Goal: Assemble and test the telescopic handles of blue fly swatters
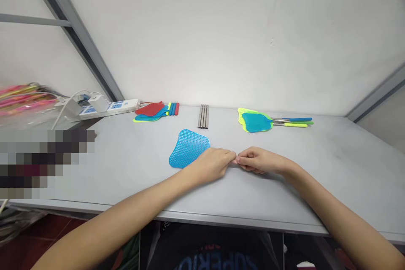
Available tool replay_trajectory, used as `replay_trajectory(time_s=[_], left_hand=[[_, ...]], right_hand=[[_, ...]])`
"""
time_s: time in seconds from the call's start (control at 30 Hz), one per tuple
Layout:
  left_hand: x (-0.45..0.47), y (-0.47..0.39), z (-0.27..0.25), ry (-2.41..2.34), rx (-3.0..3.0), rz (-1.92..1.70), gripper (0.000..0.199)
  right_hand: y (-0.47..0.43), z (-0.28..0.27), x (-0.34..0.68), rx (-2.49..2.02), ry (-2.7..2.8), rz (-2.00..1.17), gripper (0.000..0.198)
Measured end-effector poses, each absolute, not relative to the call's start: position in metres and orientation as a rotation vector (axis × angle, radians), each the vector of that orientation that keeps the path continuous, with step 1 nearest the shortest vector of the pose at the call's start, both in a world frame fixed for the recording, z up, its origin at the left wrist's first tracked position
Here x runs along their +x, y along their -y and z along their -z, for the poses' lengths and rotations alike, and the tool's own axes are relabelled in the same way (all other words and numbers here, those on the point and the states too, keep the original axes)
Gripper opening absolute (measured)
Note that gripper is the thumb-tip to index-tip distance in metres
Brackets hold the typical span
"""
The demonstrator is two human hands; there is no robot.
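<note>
A blue perforated fly swatter head lies just above the grey table at the middle, its wide end pointing left. My left hand is closed over its narrow end, hiding the neck. Fingertip to fingertip with it, my right hand is closed in a pinch; whatever sits between its fingers is hidden. Behind the swatter head stands a row of several metal tubes laid side by side.
Red, blue and yellow-green swatter heads lie at the back left beside short coloured handles. At the back right rest assembled fly swatters. A white power strip with plugs is at the left, near pink and yellow bagged items.
</note>
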State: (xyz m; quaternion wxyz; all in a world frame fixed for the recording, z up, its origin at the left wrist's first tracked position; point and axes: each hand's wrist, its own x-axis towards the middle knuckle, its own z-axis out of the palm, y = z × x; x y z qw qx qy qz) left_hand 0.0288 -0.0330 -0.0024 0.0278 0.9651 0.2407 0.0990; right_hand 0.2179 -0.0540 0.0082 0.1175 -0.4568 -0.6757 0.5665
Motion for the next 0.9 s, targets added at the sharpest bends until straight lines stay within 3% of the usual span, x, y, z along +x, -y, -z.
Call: replay_trajectory(time_s=[0.3,0.9], left_hand=[[0.028,0.021,0.002,-0.717,2.970,-0.336,0.013],[0.028,0.019,0.002,-0.729,2.943,-0.334,0.016]], right_hand=[[0.049,-0.005,0.220,-1.498,2.101,-1.312,0.040],[0.047,-0.006,0.223,-1.588,2.043,-1.332,0.048]])
